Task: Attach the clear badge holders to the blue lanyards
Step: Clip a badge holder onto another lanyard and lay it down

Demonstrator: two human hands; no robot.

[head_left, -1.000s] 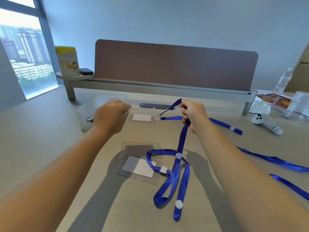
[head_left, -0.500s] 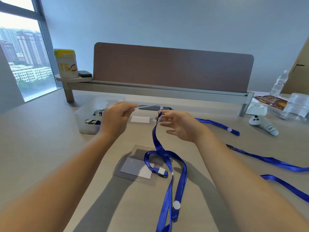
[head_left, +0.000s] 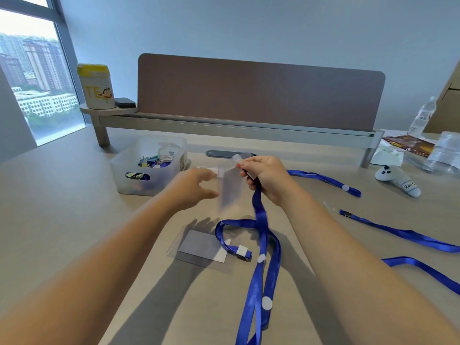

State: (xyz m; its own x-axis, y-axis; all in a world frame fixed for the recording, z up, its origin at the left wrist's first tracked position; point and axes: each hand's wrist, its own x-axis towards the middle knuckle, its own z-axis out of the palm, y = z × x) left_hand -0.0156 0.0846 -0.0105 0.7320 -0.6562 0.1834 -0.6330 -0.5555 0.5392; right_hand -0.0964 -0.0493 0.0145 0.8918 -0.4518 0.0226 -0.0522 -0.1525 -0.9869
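Observation:
My right hand [head_left: 267,179] grips the top end of a blue lanyard [head_left: 258,247] together with the upper edge of a clear badge holder [head_left: 227,189], which hangs blurred below the fingers. My left hand [head_left: 193,188] is beside that holder with fingers spread, holding nothing. The lanyard trails down toward me with white dots on it. A second clear badge holder [head_left: 201,246] with a grey-white card lies flat on the desk, a lanyard end with a white clip [head_left: 242,252] resting on it. More blue lanyards [head_left: 400,232] lie to the right.
A clear plastic bin [head_left: 149,168] of binder clips stands left of my hands. A white controller [head_left: 398,180] lies at right, with a water bottle [head_left: 422,118], packets and plastic cups [head_left: 448,150] behind. A brown divider panel [head_left: 258,93] and a shelf with a yellow-lidded tub [head_left: 95,87] stand at the back.
The clear holder has passed from my left hand to my right hand, which has closed on it with the lanyard end. My left hand has opened and dropped lower.

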